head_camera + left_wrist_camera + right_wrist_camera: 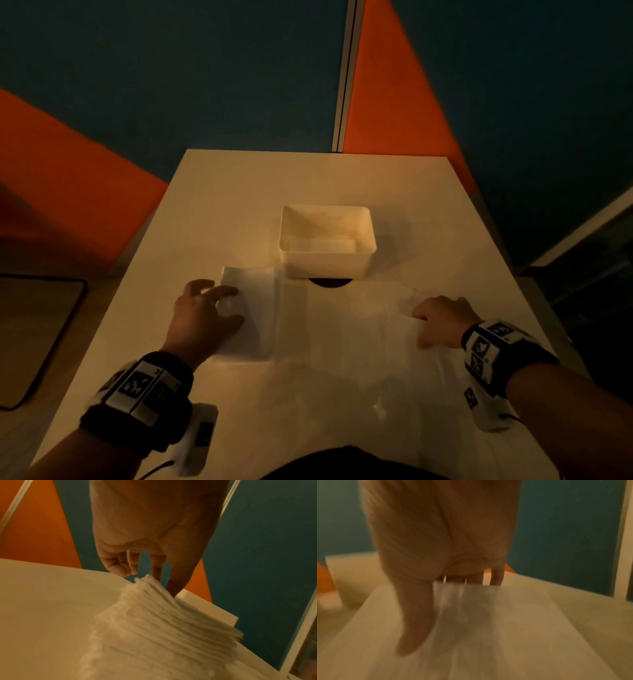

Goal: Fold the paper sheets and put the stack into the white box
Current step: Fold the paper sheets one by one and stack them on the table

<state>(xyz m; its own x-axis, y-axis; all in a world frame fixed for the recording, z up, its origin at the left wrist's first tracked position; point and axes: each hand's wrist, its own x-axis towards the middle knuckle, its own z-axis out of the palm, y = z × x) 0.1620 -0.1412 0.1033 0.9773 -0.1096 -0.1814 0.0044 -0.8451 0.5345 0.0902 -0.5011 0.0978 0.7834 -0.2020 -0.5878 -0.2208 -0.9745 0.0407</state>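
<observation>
A white box [327,263] stands mid-table with folded paper [334,245] lying inside it. To its near left sits a stack of folded sheets [255,308] [163,612]. My left hand [205,315] [173,582] rests arched on the stack, fingertips and thumb touching its top. A large thin paper sheet [359,329] [513,622] is spread on the table's near right. My right hand [442,322] [426,601] pinches the sheet's right edge, thumb on top and fingers behind the raised edge. The wrist views are blurred.
A dark round hole [329,283] shows in the white table [239,192] just in front of the box. Orange and teal partition walls [394,102] close the far side. A dark-edged mat [34,335] lies on the floor to the left.
</observation>
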